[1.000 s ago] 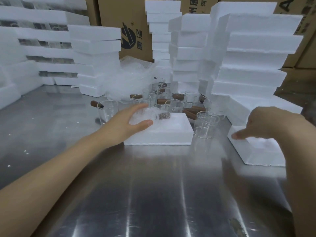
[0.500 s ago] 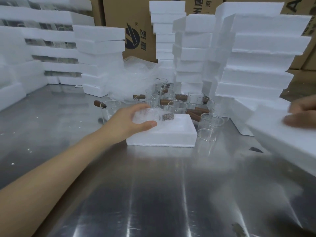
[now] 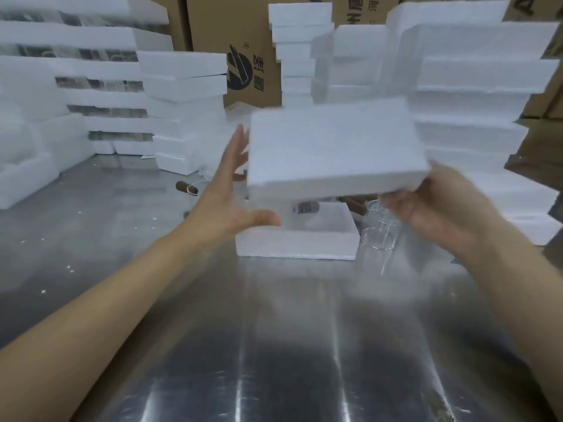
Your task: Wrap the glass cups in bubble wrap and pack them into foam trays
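A white foam tray (image 3: pixel 297 242) lies on the steel table with a bubble-wrapped glass cup (image 3: pixel 304 207) in it, mostly hidden. Above it hangs a second foam tray (image 3: pixel 332 147), turned over, blurred by motion. My right hand (image 3: pixel 438 205) grips its right end from below. My left hand (image 3: pixel 231 193) is spread with straight fingers at the tray's left edge, thumb out over the lower tray. Bare glass cups (image 3: pixel 379 236) with brown wooden handles stand right of and behind the lower tray; one handle (image 3: pixel 184 187) shows at the left.
Tall stacks of white foam trays (image 3: pixel 475 86) stand at the back and right, more foam stacks (image 3: pixel 182 95) at the left. Cardboard boxes (image 3: pixel 240 47) line the wall behind. The steel table (image 3: pixel 274 345) stretches toward me.
My right hand carried the foam tray from the right side to above the lower tray. My left hand lifted off the wrapped cup and opened beside the raised tray.
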The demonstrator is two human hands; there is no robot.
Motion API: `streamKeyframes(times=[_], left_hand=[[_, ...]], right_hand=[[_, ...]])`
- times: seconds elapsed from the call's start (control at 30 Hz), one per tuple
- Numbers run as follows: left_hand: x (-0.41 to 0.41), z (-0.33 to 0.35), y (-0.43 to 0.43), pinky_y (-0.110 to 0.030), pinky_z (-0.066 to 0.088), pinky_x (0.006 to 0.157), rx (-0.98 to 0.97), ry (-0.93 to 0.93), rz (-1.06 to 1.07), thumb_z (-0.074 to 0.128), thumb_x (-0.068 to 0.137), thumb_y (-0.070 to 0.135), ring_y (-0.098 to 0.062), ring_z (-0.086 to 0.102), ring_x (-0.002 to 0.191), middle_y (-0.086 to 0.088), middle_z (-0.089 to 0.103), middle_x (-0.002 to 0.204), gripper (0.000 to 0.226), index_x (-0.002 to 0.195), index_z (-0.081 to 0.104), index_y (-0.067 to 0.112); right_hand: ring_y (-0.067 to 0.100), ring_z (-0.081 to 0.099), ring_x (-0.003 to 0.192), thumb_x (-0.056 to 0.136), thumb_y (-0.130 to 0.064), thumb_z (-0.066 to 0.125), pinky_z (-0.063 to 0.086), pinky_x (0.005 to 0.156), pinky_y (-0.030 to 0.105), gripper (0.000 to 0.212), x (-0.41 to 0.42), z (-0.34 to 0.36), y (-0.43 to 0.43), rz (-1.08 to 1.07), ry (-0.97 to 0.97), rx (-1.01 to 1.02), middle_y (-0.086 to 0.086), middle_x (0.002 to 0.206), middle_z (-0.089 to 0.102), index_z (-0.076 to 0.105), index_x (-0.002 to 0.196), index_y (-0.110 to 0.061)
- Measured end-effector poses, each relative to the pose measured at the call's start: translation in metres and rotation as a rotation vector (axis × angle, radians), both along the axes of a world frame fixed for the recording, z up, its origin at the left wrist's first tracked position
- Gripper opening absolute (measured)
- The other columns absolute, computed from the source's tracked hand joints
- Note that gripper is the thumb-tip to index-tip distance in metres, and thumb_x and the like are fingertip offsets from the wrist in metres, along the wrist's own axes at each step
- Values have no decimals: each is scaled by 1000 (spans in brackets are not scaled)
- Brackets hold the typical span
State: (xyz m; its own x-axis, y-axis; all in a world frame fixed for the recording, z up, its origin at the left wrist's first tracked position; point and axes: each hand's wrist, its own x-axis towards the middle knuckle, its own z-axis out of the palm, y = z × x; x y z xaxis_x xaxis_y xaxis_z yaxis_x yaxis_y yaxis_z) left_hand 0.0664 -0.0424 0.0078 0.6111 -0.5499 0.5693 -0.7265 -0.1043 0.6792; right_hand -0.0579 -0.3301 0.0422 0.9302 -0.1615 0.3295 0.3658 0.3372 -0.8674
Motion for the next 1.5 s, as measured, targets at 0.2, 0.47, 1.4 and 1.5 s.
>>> streamKeyframes(times=[0.2,0.47,1.4,1.5], left_hand=[[17,-1,7,-12,38,96,14,93,24,66,65,72,11,40,123,28,35,141,87,141,31,47],[33,-11,6,-13,44,87,-44,228,54,67,55,80,12,52,113,36,48,131,73,120,56,49],[30,-20,13,-17,42,95,251,375,-133,77,69,51,0,46,121,30,37,133,81,132,27,58],[30,-17,16,-4,42,80,240,376,-125,74,63,51,13,48,111,34,40,127,83,133,30,56]], right_hand=[[9,64,71,101,-21,45,49,56,17,31,14,-37,63,-169,182,-77,-6,83,71,73,90,-25],[9,59,115,100,-23,39,44,100,34,38,11,-41,70,-483,61,-446,-13,140,49,46,125,-52],[23,56,103,76,-42,69,50,91,46,55,11,-64,61,-343,78,-1088,-3,128,37,22,100,-56],[16,52,111,74,-35,75,48,97,42,60,11,-64,59,-373,54,-1084,-4,128,39,25,102,-52]])
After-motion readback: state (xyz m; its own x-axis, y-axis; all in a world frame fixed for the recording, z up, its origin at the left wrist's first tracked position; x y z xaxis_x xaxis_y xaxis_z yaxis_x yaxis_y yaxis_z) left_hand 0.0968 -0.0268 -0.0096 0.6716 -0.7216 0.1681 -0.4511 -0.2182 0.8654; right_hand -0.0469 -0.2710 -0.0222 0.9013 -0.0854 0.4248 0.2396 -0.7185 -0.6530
